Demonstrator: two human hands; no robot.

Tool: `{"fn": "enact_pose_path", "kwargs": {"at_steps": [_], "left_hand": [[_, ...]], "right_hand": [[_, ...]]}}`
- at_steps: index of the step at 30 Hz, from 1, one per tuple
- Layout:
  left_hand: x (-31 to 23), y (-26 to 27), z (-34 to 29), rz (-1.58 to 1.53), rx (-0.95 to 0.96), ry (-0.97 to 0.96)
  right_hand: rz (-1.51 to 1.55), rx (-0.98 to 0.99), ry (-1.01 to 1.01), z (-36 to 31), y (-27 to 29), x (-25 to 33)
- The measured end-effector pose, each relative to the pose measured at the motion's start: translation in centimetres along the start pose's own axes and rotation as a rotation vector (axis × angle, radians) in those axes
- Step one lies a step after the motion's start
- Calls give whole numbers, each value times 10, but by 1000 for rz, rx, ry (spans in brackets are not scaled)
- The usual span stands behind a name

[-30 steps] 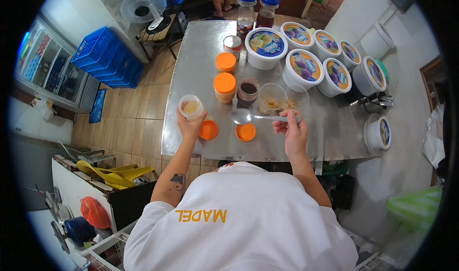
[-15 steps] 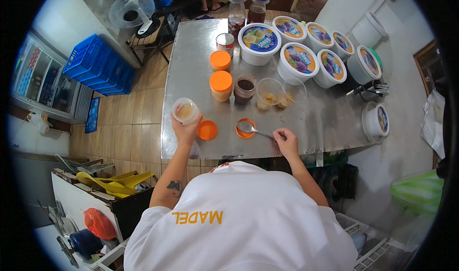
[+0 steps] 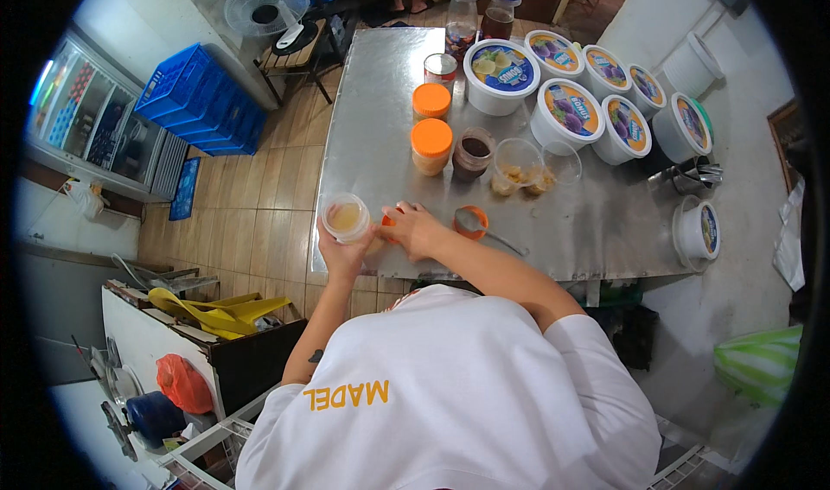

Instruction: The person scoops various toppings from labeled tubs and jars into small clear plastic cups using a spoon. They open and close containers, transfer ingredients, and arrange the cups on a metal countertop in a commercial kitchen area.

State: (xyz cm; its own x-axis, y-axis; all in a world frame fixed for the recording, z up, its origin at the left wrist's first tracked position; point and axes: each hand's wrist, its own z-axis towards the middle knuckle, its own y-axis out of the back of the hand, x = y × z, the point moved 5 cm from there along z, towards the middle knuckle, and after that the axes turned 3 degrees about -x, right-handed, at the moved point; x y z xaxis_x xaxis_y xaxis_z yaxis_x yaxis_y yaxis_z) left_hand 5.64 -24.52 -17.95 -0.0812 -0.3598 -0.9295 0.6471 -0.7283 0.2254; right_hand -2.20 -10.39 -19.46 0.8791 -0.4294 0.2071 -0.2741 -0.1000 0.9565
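Near the front left of the metal table, my left hand [image 3: 339,250] is wrapped round an uncovered clear plastic jar [image 3: 347,217] with pale beige contents. Right beside it, my right hand [image 3: 413,231] has its fingers curled over an orange screw lid [image 3: 392,225], which they partly cover. A metal spoon [image 3: 504,244] lies with its bowl in a second orange lid [image 3: 472,220], its handle on the table. Behind the hands stand two jars with orange lids, one a beige-filled jar [image 3: 431,149], an open jar of dark contents [image 3: 472,155] and clear cups [image 3: 519,168] with yellowish pieces.
Several white tubs [image 3: 568,114] with printed lids crowd the table's [image 3: 380,75] back right. Two blue-capped pitchers [image 3: 464,10] and a can [image 3: 440,68] stand at the back. A utensil holder [image 3: 696,177] is far right. Blue crates [image 3: 203,101] and a fan [image 3: 266,4] are left.
My right hand has let go of the spoon handle and crossed left to the other orange lid. The view has shifted, while my left hand still holds the clear jar.
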Motion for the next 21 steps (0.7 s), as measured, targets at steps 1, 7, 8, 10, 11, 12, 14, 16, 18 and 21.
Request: {"fn": "enact_pose_path", "kwargs": {"at_steps": [1,7,8,10,11,12,14,16,18,21], "left_hand": [[-2,2,-2,14,-4,12],[11,6,-14,-17,45,17],[10,2,-14,-36,72,4],[1,-8,-13,-71,135,-28],[-5,-14,-11,-87,170,-46],[-13,-18,-9,-104,208,-64],[-25,-28,-6,-177,288,-46],[-36,-37,-2,-182,363,-77],[-50,-45,3,-151,476,-153],[-54,-51,5,-130,576,-211]], "right_hand": [[22,79,9,6,-1,0],[661,-755,-142,-24,63,-33],[869,-788,-68,-27,75,-28],[1284,-844,83,-35,97,-20],[1171,-794,127,-37,101,-18],[1058,-743,167,-40,104,-18],[860,-636,206,-50,117,-16],[699,-527,203,-62,131,-13],[635,-464,228,-69,140,-12],[447,-339,148,-79,147,-6]]}}
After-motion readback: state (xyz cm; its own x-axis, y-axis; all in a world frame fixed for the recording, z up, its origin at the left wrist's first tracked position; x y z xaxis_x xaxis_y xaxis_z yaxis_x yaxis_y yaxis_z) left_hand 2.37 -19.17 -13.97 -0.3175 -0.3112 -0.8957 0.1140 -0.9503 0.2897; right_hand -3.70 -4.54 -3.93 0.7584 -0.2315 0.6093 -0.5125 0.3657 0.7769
